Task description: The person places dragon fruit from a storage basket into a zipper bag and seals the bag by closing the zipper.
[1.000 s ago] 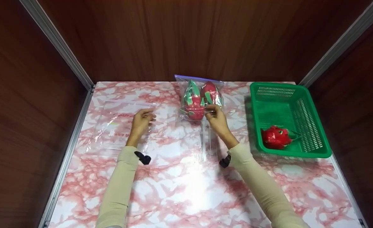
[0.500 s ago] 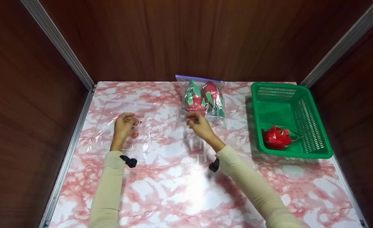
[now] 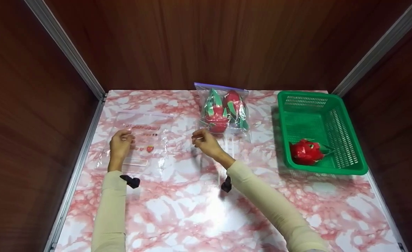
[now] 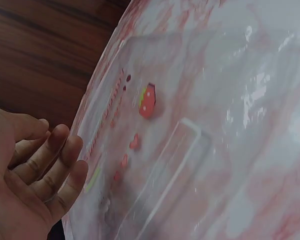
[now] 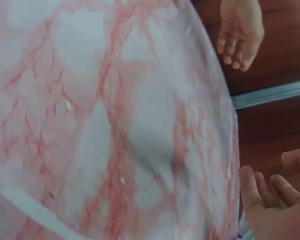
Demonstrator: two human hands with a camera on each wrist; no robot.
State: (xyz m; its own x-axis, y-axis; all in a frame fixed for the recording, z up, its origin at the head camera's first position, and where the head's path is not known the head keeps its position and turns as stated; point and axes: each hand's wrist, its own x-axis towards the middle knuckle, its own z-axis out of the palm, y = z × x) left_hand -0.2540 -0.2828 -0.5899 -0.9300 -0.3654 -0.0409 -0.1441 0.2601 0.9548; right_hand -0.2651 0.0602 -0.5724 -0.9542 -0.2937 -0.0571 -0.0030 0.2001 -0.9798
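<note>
My left hand (image 3: 120,148) hovers over the left part of a flat clear zip bag (image 3: 156,141) with red lettering and a strawberry print. Its fingers bend loosely with nothing between them, as the left wrist view shows. To the right of that bag is my right hand (image 3: 207,144), also holding nothing, thumb and fingers apart in the right wrist view. Just beyond it lies a filled zip bag (image 3: 202,98) with a purple closure. Two red dragon fruits (image 3: 217,122) with green leaf tips lie inside it.
A green plastic basket (image 3: 358,143) stands at the right, with one red dragon fruit (image 3: 306,152) in its near left corner. Clear plastic lines (image 3: 228,150) show below the filled bag; what they belong to is unclear. Brown wood-grain walls (image 3: 206,45) enclose the marbled table (image 3: 177,217).
Both hands have moved left and slightly nearer. The right hand has come away from the filled bag; the left hand has passed across the flat bag to its left part. The bags stay put.
</note>
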